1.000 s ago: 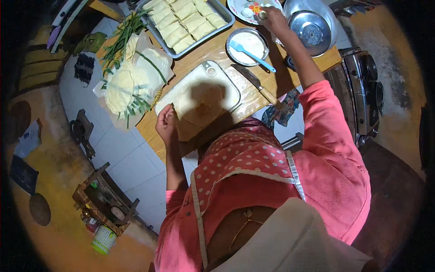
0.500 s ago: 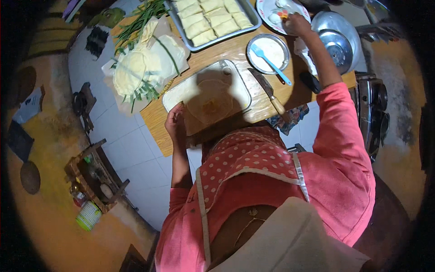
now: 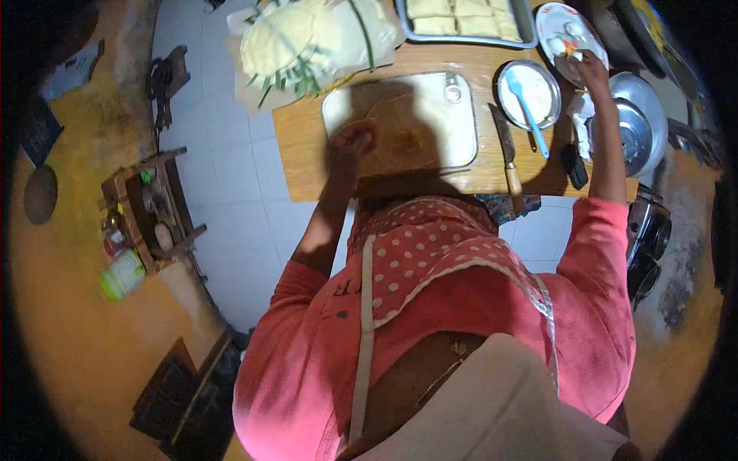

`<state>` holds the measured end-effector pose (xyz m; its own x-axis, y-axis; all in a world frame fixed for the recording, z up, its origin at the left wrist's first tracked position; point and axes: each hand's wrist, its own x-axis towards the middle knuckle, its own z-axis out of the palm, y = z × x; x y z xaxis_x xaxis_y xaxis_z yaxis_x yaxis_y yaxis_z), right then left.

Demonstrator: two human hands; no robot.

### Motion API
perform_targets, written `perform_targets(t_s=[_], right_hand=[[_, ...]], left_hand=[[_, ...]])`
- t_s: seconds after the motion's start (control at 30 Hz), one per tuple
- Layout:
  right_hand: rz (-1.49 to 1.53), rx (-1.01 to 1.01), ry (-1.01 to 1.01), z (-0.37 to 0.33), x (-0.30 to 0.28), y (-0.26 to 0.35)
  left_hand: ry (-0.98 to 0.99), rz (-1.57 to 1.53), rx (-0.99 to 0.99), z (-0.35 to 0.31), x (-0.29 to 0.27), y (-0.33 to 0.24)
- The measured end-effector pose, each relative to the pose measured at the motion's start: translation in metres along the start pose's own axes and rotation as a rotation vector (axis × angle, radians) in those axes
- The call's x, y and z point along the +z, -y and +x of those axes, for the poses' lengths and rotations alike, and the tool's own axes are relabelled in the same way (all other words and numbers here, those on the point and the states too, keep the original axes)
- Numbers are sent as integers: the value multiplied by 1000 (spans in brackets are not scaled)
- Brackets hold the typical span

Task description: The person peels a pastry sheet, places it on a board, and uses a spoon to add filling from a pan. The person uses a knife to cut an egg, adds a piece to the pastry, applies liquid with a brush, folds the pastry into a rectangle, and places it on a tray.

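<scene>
My left hand [image 3: 355, 140] is over the left part of a white rectangular tray [image 3: 466, 138], its fingers drawn together in shadow; what they hold, if anything, is hidden. On the tray lies a thin round dough wrapper [image 3: 388, 123] with a small orange-brown patch of filling [image 3: 407, 140]. At the far right, my right hand [image 3: 592, 71] reaches onto a white plate [image 3: 550, 17] with egg pieces [image 3: 573, 29] and something orange-red. Its fingers are pinched at the egg pieces; I cannot make out what is between them.
A knife [image 3: 507, 150] lies right of the tray, beside a bowl of white paste [image 3: 530, 111] with a blue brush [image 3: 530, 115]. Folded dough parcels [image 3: 477, 24] fill a metal pan [image 3: 469, 41] behind. Stacked wrappers [image 3: 277, 46] with green leaf strips [image 3: 296, 81] are at far left. Metal lids [image 3: 634, 138] stand right.
The whole view has shifted, so the table sits higher and farther right. My left hand has moved from the tray's left edge to over the wrapper's left side. My right hand stays at the plate.
</scene>
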<state>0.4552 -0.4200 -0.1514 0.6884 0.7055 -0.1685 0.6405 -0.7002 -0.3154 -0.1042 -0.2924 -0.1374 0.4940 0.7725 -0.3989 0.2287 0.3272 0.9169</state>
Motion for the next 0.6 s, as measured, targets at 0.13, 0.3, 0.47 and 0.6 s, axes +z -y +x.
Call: perform_targets(t_s=[0.13,0.3,0.47,0.6], right_hand=[[537,-407,-110,-130,13,163],[670,-723,126,-248,32,264],[300,-368,-177,-268,62,189],[-98,-166,-151,-289,96,112]], left_hand=[[254,-872,-433,-21,25,1],[378,-1051,-514,-16,40,-14],[82,-644,-319,-17,-15,16],[-77,-511,-107,2,-44,29]])
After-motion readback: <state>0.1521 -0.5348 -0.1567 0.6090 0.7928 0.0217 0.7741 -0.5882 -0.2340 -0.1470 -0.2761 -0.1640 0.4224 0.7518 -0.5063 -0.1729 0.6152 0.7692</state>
